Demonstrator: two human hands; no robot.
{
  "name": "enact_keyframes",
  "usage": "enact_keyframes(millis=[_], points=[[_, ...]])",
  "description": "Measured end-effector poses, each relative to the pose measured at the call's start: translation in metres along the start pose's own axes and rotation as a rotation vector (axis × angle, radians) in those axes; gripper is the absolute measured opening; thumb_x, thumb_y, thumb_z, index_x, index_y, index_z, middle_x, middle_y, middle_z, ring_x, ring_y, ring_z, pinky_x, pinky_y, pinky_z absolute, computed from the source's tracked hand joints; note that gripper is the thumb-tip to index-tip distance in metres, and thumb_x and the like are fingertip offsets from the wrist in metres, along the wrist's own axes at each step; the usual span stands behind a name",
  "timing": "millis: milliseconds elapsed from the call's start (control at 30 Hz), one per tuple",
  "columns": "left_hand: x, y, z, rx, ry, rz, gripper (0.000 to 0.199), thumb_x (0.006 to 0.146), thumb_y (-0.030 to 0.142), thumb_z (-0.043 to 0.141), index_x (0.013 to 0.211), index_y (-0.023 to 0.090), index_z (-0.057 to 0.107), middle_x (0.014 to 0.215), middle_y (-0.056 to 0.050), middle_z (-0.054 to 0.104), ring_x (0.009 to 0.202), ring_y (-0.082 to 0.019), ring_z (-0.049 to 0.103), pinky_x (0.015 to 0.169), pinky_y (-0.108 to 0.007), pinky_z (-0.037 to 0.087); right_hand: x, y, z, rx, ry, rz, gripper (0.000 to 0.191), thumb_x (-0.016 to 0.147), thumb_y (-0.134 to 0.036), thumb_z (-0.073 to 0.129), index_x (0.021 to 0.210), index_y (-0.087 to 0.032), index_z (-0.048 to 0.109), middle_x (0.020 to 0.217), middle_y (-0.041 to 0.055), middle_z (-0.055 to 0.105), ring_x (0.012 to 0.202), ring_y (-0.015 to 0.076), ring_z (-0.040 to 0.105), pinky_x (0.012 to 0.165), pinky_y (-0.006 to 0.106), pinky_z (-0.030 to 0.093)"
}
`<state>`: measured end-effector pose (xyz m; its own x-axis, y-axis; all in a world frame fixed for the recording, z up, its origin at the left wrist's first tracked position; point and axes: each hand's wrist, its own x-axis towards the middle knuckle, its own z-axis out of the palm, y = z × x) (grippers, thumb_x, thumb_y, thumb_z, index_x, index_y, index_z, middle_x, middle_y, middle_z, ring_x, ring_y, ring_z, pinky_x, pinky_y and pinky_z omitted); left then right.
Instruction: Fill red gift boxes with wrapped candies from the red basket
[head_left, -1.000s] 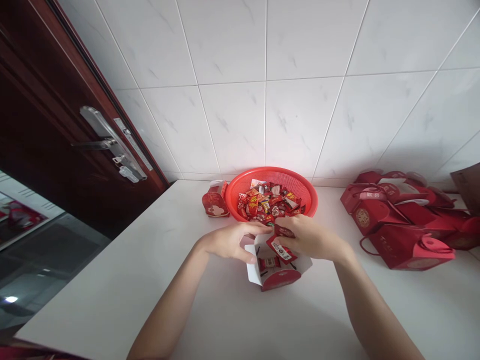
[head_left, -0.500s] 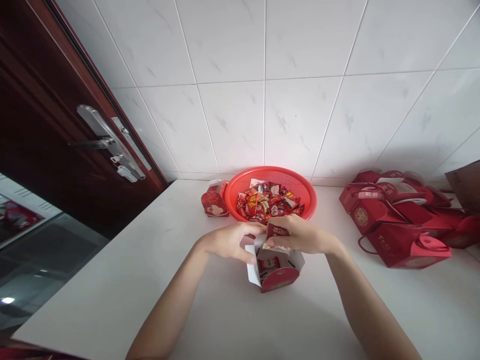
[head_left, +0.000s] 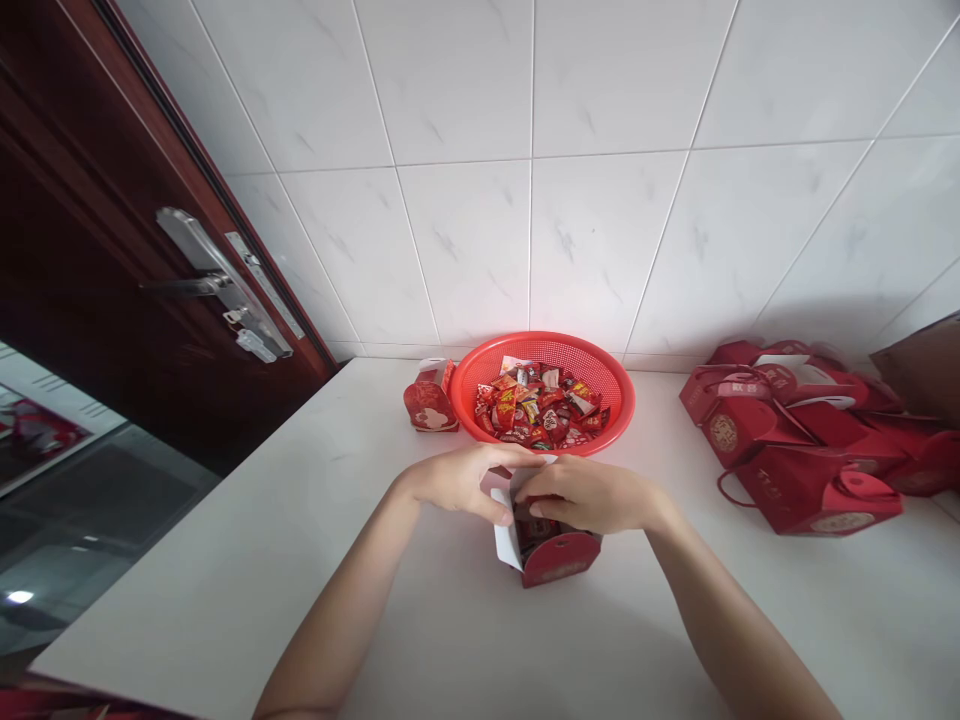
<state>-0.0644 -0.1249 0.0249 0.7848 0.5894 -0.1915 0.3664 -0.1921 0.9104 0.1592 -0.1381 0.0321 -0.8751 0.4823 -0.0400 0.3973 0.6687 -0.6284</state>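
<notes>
Basically, open box (head_left: pixel 561 562) under curled R hand (head_left: pixel 592 493) (hold unclear), touching half-open L hand (head_left: pixel 466 480).

White tiled wall (head_left: pixel 465 240) | white tabletop (head_left: pixel 300 520) | dark red door (head_left: pixel 97 220), silver handle (head_left: pixel 210 285)

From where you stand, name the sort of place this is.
Probably a kitchen or utility room in a home: tiled wall, white countertop, and a dark wooden door with keys in its lock.
</notes>
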Motion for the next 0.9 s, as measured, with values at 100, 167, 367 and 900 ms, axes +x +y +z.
enact_keyframes(millis=[100,167,367,900], points=[[0.0,0.001,-0.001,-0.002,-0.009,-0.007,0.075,0.071,0.015,0.076,0.142,0.031,0.056,0.156,-0.005,0.046,0.137,-0.028,0.049,0.108,-0.039,0.047,-0.001,0.0,-0.003,0.068,-0.017,-0.024,0.024,0.097,-0.013,0.048,0.097,-0.017,0.072,0.105,0.0054,0.072,0.091,0.0186,0.066,0.077,0.028,0.047],[0.001,0.003,-0.001,-0.003,-0.013,-0.005,0.074,0.071,0.015,0.076,0.141,0.03,0.056,0.155,-0.005,0.047,0.136,-0.028,0.05,0.108,-0.039,0.047,-0.002,-0.001,-0.004,0.098,-0.014,-0.043,0.024,0.097,-0.013,0.048,0.097,-0.017,0.072,0.107,0.0056,0.072,0.093,0.0187,0.065,0.079,0.028,0.047],[0.001,0.005,0.0,-0.012,-0.026,0.004,0.067,0.071,0.014,0.075,0.135,0.026,0.06,0.142,-0.006,0.059,0.128,-0.026,0.057,0.107,-0.039,0.047,-0.003,-0.005,-0.007,0.158,0.041,-0.023,0.023,0.1,-0.02,0.044,0.099,-0.017,0.067,0.08,0.0019,0.066,0.069,0.0142,0.062,0.062,0.024,0.043],[0.0,-0.002,0.002,0.001,0.021,0.019,0.075,0.072,0.025,0.08,0.142,0.029,0.055,0.147,-0.004,0.056,0.131,-0.026,0.053,0.109,-0.041,0.046,-0.006,-0.013,-0.007,-0.108,0.026,0.236,0.03,0.085,-0.005,0.057,0.11,-0.018,0.068,0.104,0.0074,0.073,0.086,0.0207,0.066,0.064,0.026,0.04]])
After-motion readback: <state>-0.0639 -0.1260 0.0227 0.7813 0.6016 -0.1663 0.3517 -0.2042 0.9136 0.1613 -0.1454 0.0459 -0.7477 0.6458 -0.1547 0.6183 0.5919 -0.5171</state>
